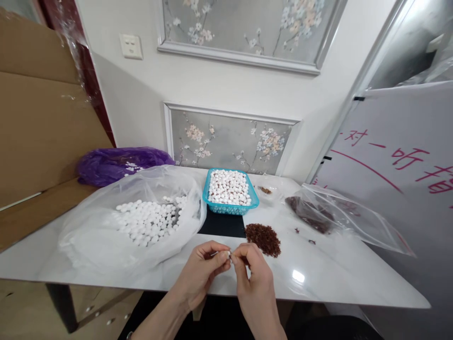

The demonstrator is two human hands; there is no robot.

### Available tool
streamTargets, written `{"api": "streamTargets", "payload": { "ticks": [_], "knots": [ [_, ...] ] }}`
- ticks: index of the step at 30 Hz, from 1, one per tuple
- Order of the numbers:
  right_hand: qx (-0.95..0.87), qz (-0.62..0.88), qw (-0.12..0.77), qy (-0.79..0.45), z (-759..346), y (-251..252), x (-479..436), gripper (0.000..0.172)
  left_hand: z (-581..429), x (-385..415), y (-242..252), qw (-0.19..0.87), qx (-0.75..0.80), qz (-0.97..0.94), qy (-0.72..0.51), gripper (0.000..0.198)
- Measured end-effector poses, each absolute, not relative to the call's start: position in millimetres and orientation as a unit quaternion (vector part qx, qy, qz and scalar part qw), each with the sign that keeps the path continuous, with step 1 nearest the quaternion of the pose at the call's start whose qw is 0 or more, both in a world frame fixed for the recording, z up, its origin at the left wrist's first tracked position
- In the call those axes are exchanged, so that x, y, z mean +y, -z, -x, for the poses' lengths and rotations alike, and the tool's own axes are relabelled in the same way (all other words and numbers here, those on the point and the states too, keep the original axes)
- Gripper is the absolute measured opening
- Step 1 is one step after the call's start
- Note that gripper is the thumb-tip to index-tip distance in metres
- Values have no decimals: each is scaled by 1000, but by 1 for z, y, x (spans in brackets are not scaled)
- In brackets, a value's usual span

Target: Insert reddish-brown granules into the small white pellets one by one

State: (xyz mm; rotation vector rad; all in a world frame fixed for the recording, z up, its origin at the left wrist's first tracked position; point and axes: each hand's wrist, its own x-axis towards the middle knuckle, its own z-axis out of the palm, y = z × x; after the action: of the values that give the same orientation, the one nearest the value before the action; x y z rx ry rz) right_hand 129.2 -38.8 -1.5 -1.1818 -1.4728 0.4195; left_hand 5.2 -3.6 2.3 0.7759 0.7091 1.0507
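My left hand (201, 269) and my right hand (253, 271) meet over the near edge of the white table (318, 278), fingertips pinched together on a small white bead (228, 255). A thin pale stick seems to lie in my left fingers. Just beyond my right hand lies a heap of small dark red-brown pieces (264, 238). A clear plastic bag of white beads (150, 222) sits to the left. A turquoise basket (230, 191) filled with white beads stands behind, on a black mat (222, 224).
A clear zip bag with dark brown bits (329, 215) lies at the right. A purple bag (116, 165) rests at the back left beside brown cardboard (38, 118). A white board with red writing (399, 165) leans on the right.
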Motion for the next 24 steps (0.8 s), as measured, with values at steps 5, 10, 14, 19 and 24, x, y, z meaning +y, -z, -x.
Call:
{"api": "streamTargets", "payload": {
  "ticks": [5, 10, 14, 19, 24],
  "knots": [
    [-635, 492, 570, -173, -129, 3, -36, 17, -6, -3, -3, 736, 333, -347, -477, 15],
    [-645, 491, 565, -156, -129, 3, -34, 17, -4, -4, -2, 733, 330, -349, -482, 15],
    [-654, 486, 563, -137, -129, 3, -33, 18, -5, -3, -2, 730, 338, -343, -485, 17],
    [-649, 498, 563, -120, -122, 7, -31, 22, -7, -1, -1, 728, 334, -345, -490, 16],
    [-590, 507, 584, -233, -125, 10, -32, 10, -6, -2, -3, 735, 317, -357, -481, 17]
  ]
}}
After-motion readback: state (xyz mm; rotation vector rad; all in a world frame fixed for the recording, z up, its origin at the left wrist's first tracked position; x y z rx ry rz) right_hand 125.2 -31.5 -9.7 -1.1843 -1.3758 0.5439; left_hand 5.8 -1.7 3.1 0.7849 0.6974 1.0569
